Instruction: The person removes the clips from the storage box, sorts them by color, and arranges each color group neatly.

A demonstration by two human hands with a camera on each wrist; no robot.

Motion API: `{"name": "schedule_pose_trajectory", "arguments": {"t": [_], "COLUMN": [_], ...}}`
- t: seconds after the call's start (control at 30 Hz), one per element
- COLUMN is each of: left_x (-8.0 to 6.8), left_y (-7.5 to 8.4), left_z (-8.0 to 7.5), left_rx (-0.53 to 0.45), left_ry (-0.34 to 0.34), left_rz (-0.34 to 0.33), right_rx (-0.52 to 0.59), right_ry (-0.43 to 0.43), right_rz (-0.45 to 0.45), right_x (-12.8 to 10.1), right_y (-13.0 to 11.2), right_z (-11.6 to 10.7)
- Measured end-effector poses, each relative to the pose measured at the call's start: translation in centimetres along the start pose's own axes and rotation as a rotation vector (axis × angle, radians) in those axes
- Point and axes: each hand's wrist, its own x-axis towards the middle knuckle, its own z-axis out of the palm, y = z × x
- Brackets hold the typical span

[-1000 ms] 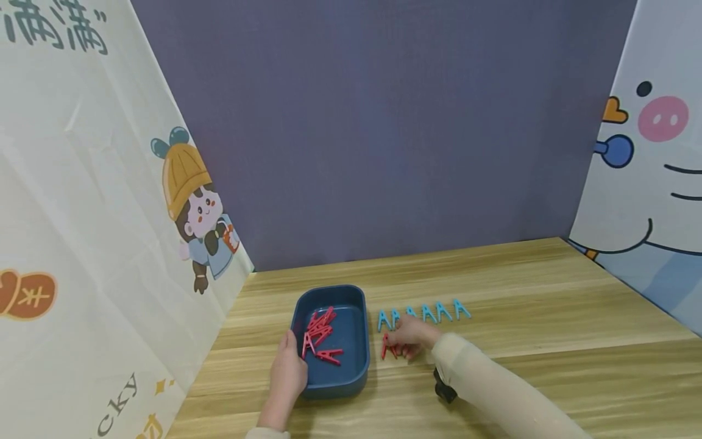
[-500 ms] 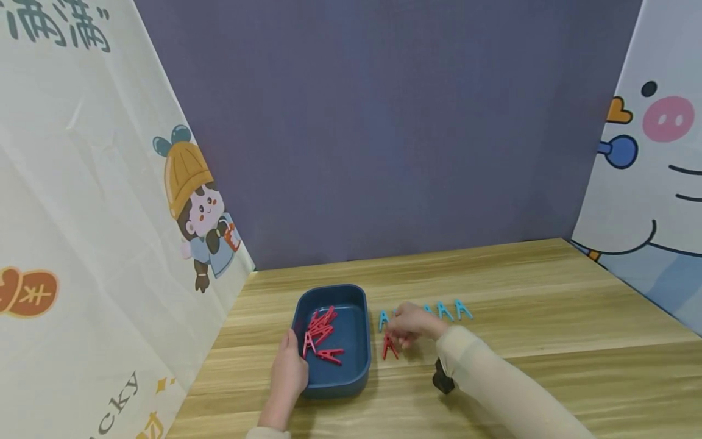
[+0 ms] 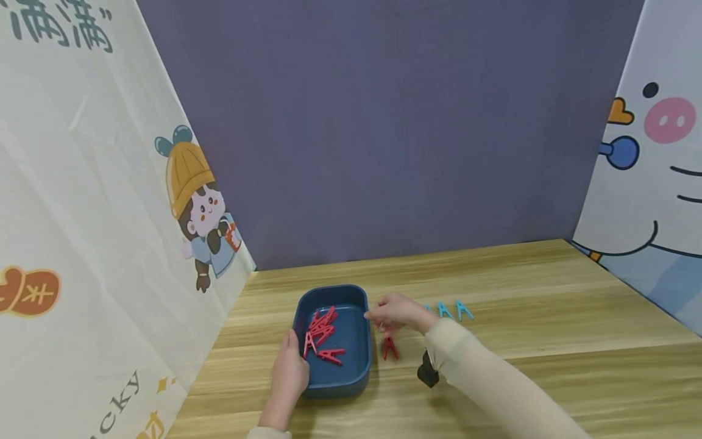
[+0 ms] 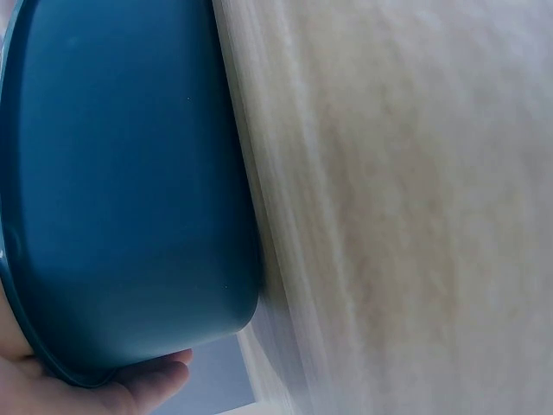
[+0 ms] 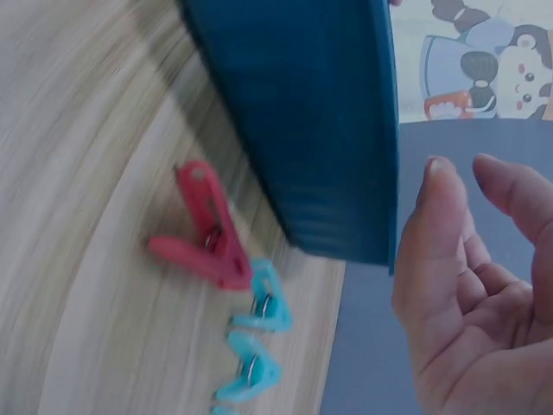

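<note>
My left hand (image 3: 289,369) grips the left wall of a dark blue plastic bin (image 3: 359,381), thumb over the rim and fingers outside. Inside the bin lie several red clothespins (image 3: 330,355). My right hand (image 3: 403,312) is at the bin's right rim; in the right wrist view its thumb and index finger stand apart with nothing between them, the other fingers loosely bent. Below it, a single red clothespin (image 3: 389,348) lies on the table beside the bin. Behind that is a row of light blue clothespins (image 3: 463,309), partly hidden by the right hand.
The wood-grain table (image 3: 526,366) extends right of the bin. A dark grey-blue panel (image 3: 395,134) rises at its far edge. Printed white sheets (image 3: 104,201) with cartoon figures hang on both sides. A black wrist device (image 3: 428,371) shows under the right sleeve.
My right hand has lifted off the red clothespin on the table and moved up and left to the bin's rim. The left hand and the bin have stayed in place.
</note>
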Motion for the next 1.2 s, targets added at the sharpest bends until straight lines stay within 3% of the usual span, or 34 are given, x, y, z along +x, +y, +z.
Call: {"name": "schedule_pose_trajectory", "arguments": {"t": [0.43,1.03,1.2], "left_x": [0.1,-0.3,-0.2], "left_y": [0.0,0.2,0.2], "left_z": [0.2,-0.1,0.0], "left_rx": [-0.014,-0.01,-0.018], "left_ry": [0.006,0.026,0.022], "left_rz": [-0.005,0.028,0.03], "right_rx": [-0.005,0.034,0.0], "right_ry": [-0.085,-0.063,-0.053], "right_rz": [-0.042,-0.014,0.004], "right_x": [1.1,2.7,2.9], "right_y": [-2.5,-3.0,-2.8], "right_z": [2.8,6.6,7.5]}}
